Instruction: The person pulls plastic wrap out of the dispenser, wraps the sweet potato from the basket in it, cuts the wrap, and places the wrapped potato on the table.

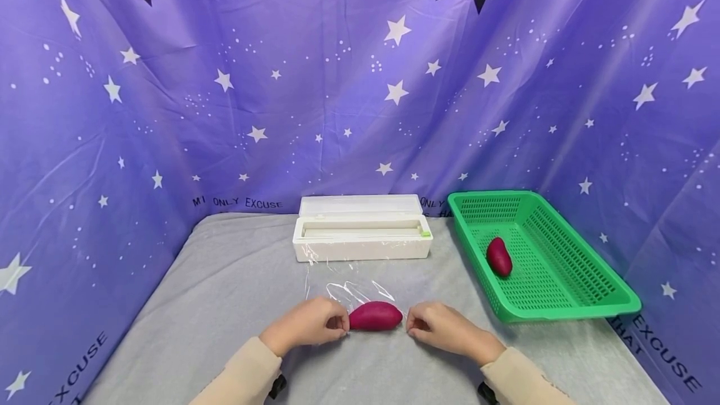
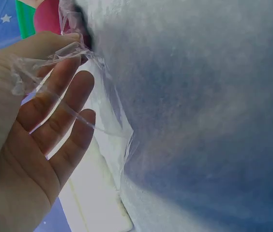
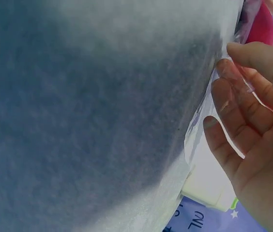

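Observation:
A dark red, elongated object (image 1: 375, 316) lies on the grey cloth between the hands, with clear film (image 1: 351, 291) around it and stretching back to the white box (image 1: 362, 249). At its left end, my left hand (image 1: 315, 324) pinches the film between thumb and index finger; in the left wrist view the film (image 2: 119, 130) hangs past the other fingers of that hand (image 2: 44, 125). By the right end, my right hand (image 1: 447, 329) pinches film between thumb and index finger, its other fingers loosely bent in the right wrist view (image 3: 252, 116).
The white box stands behind the hands with its lid (image 1: 360, 205) raised and a roll inside. A green basket (image 1: 568, 315) at the right holds another dark red object (image 1: 499, 257). Purple star-patterned curtain (image 1: 337, 80) surrounds the grey surface (image 1: 225, 280).

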`<state>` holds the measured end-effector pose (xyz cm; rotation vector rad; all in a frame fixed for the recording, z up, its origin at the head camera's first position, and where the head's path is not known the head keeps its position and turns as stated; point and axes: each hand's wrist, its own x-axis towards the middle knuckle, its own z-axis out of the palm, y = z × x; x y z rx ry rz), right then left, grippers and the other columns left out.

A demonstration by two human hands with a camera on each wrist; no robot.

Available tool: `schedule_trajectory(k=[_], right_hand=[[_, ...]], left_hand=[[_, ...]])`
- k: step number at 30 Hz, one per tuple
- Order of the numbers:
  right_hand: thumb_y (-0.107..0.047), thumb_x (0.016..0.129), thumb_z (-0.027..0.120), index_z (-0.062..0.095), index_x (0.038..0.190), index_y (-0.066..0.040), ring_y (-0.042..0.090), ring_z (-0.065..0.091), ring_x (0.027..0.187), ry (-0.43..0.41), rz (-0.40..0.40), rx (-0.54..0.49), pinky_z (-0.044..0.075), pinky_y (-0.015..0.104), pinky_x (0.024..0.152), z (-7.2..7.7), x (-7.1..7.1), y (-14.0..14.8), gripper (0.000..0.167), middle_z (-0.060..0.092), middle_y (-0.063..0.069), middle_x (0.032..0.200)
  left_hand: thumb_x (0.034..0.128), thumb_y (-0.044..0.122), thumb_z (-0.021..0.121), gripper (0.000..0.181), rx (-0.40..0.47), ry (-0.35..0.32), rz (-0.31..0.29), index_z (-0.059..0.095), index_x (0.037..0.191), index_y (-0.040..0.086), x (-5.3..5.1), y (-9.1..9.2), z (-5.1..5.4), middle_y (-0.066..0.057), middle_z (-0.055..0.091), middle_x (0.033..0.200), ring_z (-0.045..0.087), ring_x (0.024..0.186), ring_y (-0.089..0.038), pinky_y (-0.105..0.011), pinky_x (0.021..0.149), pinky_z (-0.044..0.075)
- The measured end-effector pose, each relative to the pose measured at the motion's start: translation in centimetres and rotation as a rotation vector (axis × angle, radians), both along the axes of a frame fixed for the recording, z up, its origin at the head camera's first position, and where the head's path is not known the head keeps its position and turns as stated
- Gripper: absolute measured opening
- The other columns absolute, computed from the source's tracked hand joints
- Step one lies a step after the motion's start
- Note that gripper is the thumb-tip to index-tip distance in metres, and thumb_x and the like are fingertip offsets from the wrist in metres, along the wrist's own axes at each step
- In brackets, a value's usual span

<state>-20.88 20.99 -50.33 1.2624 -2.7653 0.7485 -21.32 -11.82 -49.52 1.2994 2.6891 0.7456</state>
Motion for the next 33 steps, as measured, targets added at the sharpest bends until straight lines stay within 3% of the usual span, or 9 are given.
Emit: schedule_trajectory(k=[7, 11, 15, 20, 28, 33], right_hand=[[-0.012, 0.090, 0.074, 0.068, 0.090, -0.017, -0.004, 0.053, 0.073, -0.070, -0.032, -0.017, 0.050, 0.022, 0.066, 0.1, -0.2, 0.1, 0.008, 0.057, -0.020, 0.080], [-0.007, 0.089, 0.074, 0.063, 0.100, -0.013, -0.003, 0.055, 0.072, -0.093, -0.054, -0.034, 0.051, 0.023, 0.066, 0.2, -0.1, 0.1, 0.017, 0.058, -0.018, 0.079], [-0.006, 0.089, 0.073, 0.059, 0.115, -0.010, -0.003, 0.055, 0.070, -0.073, -0.048, -0.034, 0.051, 0.023, 0.064, 0.5, -0.1, 0.2, 0.030, 0.058, -0.018, 0.077], [-0.008, 0.090, 0.073, 0.059, 0.130, -0.015, -0.003, 0.055, 0.071, -0.034, -0.032, 0.001, 0.051, 0.024, 0.064, 1.0, -0.2, 0.2, 0.043, 0.057, -0.019, 0.078], [-0.007, 0.093, 0.070, 0.065, 0.124, -0.017, 0.001, 0.060, 0.078, 0.037, -0.012, 0.037, 0.055, 0.026, 0.070, 1.5, -0.8, 0.0, 0.033, 0.064, -0.012, 0.085], [-0.001, 0.092, 0.067, 0.068, 0.117, -0.013, 0.007, 0.065, 0.084, 0.097, 0.003, 0.035, 0.057, 0.029, 0.075, 1.9, -1.5, -0.2, 0.027, 0.070, -0.003, 0.091]], left_hand=[[0.0853, 0.011, 0.076, 0.009, 0.045, 0.008, 0.015, 0.071, 0.085, 0.019, -0.6, -0.3, 0.0, 0.020, 0.059, 0.076, 0.056, 0.071, 0.003, -0.013, 0.066, 0.047], [0.0853, 0.012, 0.077, 0.011, 0.057, -0.027, 0.046, 0.068, 0.086, 0.019, -0.9, -0.3, 0.0, 0.020, 0.058, 0.075, 0.056, 0.070, 0.003, -0.015, 0.066, 0.049], [0.0854, 0.012, 0.076, 0.017, 0.055, -0.076, 0.073, 0.066, 0.097, 0.018, -1.0, -0.3, 0.1, 0.021, 0.059, 0.076, 0.056, 0.070, 0.005, -0.017, 0.066, 0.050], [0.0854, 0.008, 0.073, 0.022, 0.057, -0.079, 0.070, 0.070, 0.106, 0.013, -1.2, -0.3, 0.1, 0.020, 0.062, 0.078, 0.057, 0.070, 0.005, -0.016, 0.066, 0.051], [0.0906, 0.006, 0.066, 0.020, 0.069, -0.057, 0.038, 0.075, 0.108, 0.009, -1.5, -0.5, 0.7, 0.009, 0.068, 0.090, 0.056, 0.075, 0.001, -0.019, 0.069, 0.051], [0.0942, 0.005, 0.061, 0.021, 0.069, -0.039, 0.019, 0.076, 0.109, 0.008, -1.8, -0.5, 1.1, 0.002, 0.072, 0.102, 0.061, 0.090, -0.006, -0.025, 0.081, 0.052]])
